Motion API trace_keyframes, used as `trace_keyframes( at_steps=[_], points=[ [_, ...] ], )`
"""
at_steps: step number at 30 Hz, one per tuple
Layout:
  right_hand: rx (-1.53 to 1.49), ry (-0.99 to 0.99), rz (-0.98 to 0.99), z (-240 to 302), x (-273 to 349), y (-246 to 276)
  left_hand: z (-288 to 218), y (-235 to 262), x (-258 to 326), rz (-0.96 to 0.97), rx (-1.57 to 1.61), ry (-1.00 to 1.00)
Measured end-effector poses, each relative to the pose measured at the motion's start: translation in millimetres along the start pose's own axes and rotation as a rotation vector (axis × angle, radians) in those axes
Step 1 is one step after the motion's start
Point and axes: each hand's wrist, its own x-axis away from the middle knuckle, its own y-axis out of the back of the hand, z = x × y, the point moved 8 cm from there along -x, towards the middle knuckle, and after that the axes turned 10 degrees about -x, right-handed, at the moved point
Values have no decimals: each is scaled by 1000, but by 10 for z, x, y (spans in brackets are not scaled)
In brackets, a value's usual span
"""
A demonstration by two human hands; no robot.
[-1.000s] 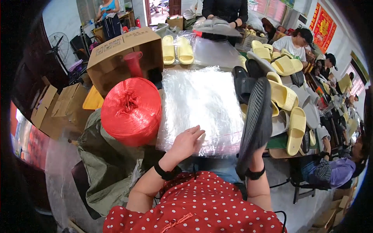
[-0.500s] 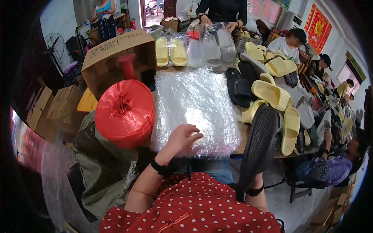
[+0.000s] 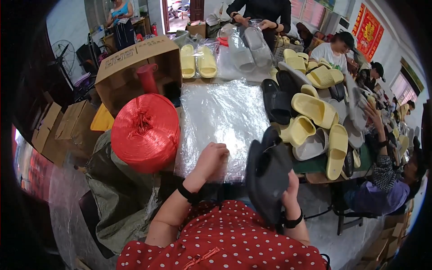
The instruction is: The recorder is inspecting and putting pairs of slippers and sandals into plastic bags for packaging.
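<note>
My right hand (image 3: pixel 291 193) grips a pair of black slippers (image 3: pixel 265 180), held together above the table's near edge in front of me. A stack of clear plastic bags (image 3: pixel 225 108) lies flat on the table. Over its near part is my left hand (image 3: pixel 212 161), the fingers curled together and pressed on the top plastic bag; the fingertips are partly hidden. Just right of the stack lie other black slippers (image 3: pixel 275 105) and a heap of yellow slippers (image 3: pixel 315 110) and grey ones.
A big red roll of plastic twine (image 3: pixel 145 135) stands left of the bags, before an open cardboard box (image 3: pixel 135 63). Bagged yellow slippers (image 3: pixel 207 63) lie at the far side. Across the table a person handles bagged grey slippers (image 3: pixel 256 49). Co-workers sit along the right.
The black slippers have swung left and turned from upright, showing as a pair. My left fingers have drawn together on the bags. A co-worker's hand at right has reached up to a grey slipper.
</note>
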Motion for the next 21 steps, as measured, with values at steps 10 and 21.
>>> trace_keyframes(
  at_steps=[10, 21],
  points=[
    [364, -185, 345, -97, 53, -338, -72, 597, -167, -206, 292, 229],
    [469, -84, 225, -107, -395, -689, -748, 657, -70, -231, 185, -184]
  ],
)
